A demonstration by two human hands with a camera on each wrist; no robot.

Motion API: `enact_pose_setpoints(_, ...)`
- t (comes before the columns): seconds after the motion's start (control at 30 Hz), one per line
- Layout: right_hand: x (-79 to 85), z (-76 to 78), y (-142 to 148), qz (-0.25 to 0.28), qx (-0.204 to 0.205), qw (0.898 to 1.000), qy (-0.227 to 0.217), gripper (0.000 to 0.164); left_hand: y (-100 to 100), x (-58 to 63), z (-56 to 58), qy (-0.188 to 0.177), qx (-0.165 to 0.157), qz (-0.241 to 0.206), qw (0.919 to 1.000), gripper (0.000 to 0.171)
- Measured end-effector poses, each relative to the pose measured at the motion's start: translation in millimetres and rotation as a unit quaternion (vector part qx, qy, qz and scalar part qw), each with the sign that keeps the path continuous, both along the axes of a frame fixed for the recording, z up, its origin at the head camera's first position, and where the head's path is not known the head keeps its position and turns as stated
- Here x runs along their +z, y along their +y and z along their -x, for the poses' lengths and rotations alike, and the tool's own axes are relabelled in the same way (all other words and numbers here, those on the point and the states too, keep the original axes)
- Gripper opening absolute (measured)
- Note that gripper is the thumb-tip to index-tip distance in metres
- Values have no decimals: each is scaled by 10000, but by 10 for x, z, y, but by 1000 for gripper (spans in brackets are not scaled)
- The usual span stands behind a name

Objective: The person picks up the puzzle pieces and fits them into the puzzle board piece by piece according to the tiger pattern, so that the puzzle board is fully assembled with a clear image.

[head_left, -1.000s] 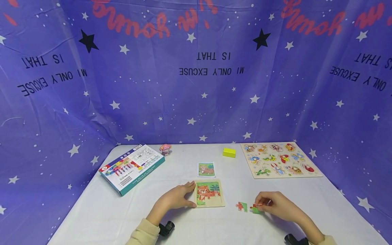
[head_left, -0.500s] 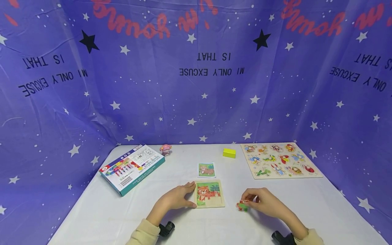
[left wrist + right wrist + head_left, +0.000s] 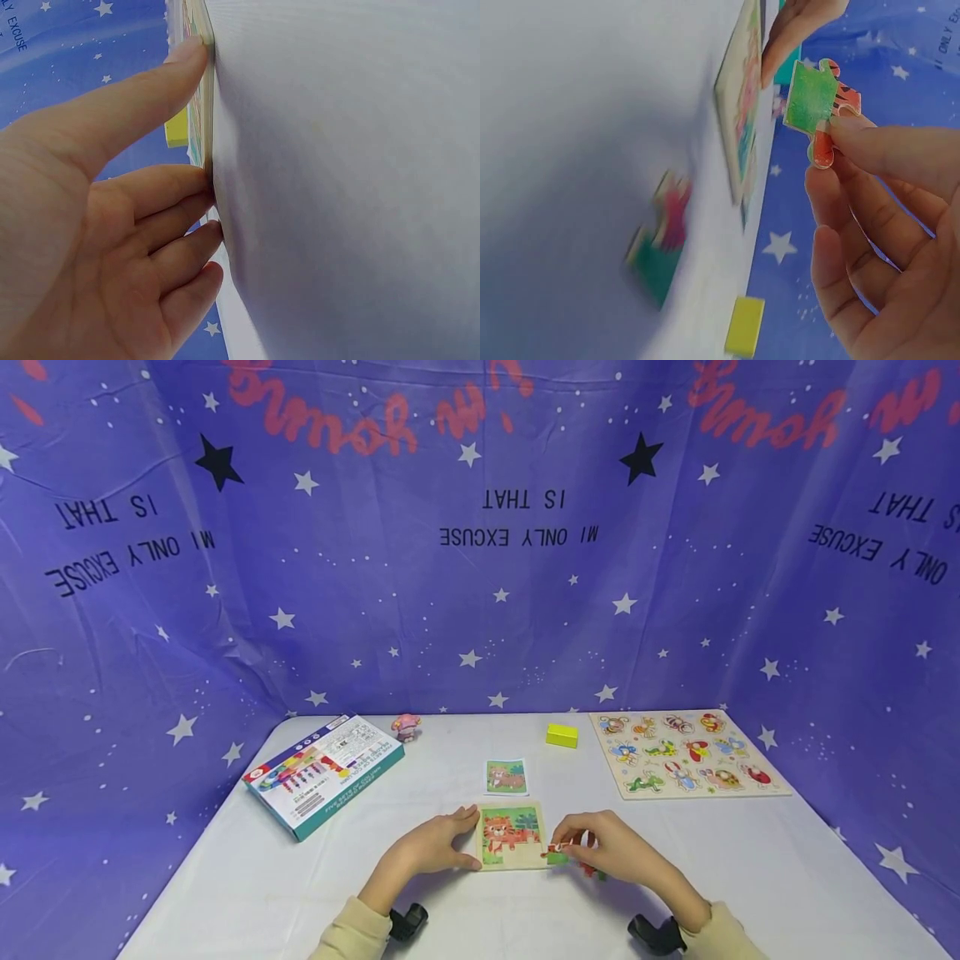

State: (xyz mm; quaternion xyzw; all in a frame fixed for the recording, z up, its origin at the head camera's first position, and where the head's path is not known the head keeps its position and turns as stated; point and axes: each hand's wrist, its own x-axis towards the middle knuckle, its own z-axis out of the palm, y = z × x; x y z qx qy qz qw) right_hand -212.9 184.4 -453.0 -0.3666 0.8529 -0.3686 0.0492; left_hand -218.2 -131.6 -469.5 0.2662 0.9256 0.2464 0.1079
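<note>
My right hand (image 3: 617, 850) pinches a green and red jigsaw piece (image 3: 810, 97) between thumb and fingers, just off the right edge of a small wooden puzzle board (image 3: 525, 859). A tiger picture (image 3: 498, 831) fills most of that board, while its lower right part shows bare wood. On the board's left edge rest the thumb and fingertips of my left hand (image 3: 431, 845), with the fingers fairly straight. Another loose jigsaw piece (image 3: 658, 266) lies on the table below my right hand, mostly hidden by it in the head view.
Behind the board lies a small picture card (image 3: 507, 777). A yellow block (image 3: 562, 736) and a pink figurine (image 3: 406, 727) stand farther back. A flat box (image 3: 322, 772) lies at the left, and an insect puzzle board (image 3: 686, 753) at the back right. A purple star-printed curtain (image 3: 480, 635) encloses the table.
My right hand has moved left from the right side of the table, carrying the jigsaw piece past the other loose piece to the board's right edge. My left hand has stayed put.
</note>
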Motion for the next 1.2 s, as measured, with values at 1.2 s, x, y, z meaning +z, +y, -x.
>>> enact_pose_setpoints(1.2, -129, 239, -620, -46, 405, 9991, -74, 19, -6, 26, -9, 38, 24, 38, 10000, 84)
